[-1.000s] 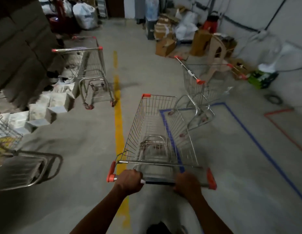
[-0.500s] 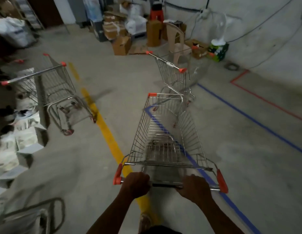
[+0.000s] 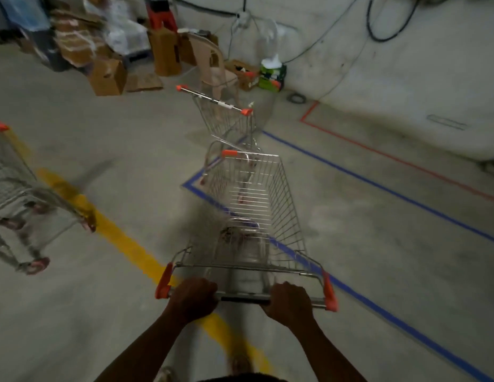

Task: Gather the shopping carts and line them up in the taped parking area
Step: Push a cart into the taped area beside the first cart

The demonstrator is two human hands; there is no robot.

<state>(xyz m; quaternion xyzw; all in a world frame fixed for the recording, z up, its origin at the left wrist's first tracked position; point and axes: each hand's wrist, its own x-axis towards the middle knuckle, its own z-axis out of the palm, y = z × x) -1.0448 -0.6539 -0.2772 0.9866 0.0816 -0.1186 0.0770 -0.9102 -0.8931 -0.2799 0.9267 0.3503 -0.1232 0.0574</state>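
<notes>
- Gripping the cart (image 3: 254, 213) handle, left hand (image 3: 194, 300) and right hand (image 3: 288, 301) both closed.
- Steering toward the blue tape (image 3: 378, 186) corner on the floor.
- Needing, likely, lining up behind the parked cart (image 3: 226, 119).

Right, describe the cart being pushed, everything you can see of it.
The pushed cart is a bare wire-mesh metal basket, empty, upright on the concrete floor. Orange plastic caps mark its handle ends and one front corner. The left hand and right hand grip its handle bar. It straddles the blue tape line, nose pointing at the parked cart ahead. Its wheels are blurred.
</notes>
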